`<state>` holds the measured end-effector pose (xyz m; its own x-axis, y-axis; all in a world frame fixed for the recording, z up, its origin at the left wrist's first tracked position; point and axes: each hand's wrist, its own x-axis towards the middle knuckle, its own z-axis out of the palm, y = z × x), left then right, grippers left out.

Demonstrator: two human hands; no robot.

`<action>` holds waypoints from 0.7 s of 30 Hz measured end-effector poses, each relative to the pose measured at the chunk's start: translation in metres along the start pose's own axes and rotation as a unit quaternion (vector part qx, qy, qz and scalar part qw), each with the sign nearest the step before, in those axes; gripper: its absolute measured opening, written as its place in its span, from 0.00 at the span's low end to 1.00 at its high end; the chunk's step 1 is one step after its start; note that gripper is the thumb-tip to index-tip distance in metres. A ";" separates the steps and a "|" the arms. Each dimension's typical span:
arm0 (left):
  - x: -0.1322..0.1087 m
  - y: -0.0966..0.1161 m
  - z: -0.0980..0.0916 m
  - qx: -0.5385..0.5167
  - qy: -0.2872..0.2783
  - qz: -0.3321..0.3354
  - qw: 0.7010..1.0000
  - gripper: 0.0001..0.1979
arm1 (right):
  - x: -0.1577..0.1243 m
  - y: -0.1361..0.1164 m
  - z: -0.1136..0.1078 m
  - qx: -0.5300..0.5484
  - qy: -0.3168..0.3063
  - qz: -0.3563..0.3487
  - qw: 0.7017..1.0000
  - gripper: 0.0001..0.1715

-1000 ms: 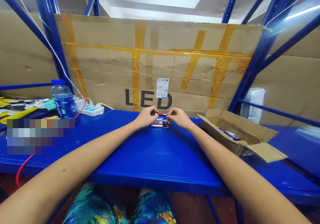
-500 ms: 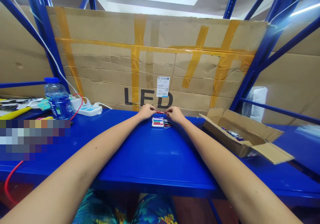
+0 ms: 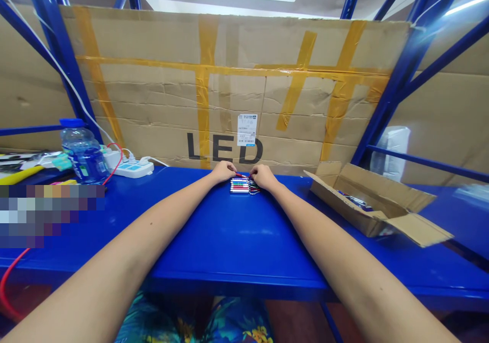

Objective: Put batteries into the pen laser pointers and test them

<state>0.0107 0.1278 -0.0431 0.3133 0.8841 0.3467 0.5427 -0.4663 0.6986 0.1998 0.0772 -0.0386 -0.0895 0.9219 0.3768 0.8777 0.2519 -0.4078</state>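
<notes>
Several slim, shiny penlight-like tubes (image 3: 239, 186) in different colours lie side by side in a row on the blue tabletop (image 3: 229, 236). Short dark cords (image 3: 253, 186) trail from their right ends. At the far edge of this row is a red penlight-like tube (image 3: 240, 175), held level between my two hands. My left hand (image 3: 224, 172) pinches its left end with closed fingers. At the other end, the fingers of my right hand (image 3: 263, 176) are closed around its right end or cord; which of the two is too small to tell.
An open cardboard box (image 3: 344, 208) with several shiny items inside stands at right. On the left are a water bottle (image 3: 84, 152) and a white power strip (image 3: 133, 167). A large cardboard sheet (image 3: 160, 113) marked LED rises behind the table.
Both hands have brought the red penlight-like tube down and closer, right up against the far side of the row. The view has shifted slightly.
</notes>
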 end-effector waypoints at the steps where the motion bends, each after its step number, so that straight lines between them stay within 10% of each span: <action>1: 0.000 0.001 0.001 -0.001 0.000 -0.005 1.000 0.05 | 0.000 0.000 0.000 0.000 -0.001 0.002 1.000 0.13; 21: -0.003 0.002 0.007 -0.002 -0.012 -0.014 1.000 0.05 | -0.006 0.004 -0.005 0.040 -0.018 0.013 0.999 0.11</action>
<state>0.0164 0.1241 -0.0468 0.3171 0.8960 0.3109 0.5486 -0.4407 0.7105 0.2058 0.0708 -0.0382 -0.0857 0.9381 0.3355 0.8392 0.2495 -0.4833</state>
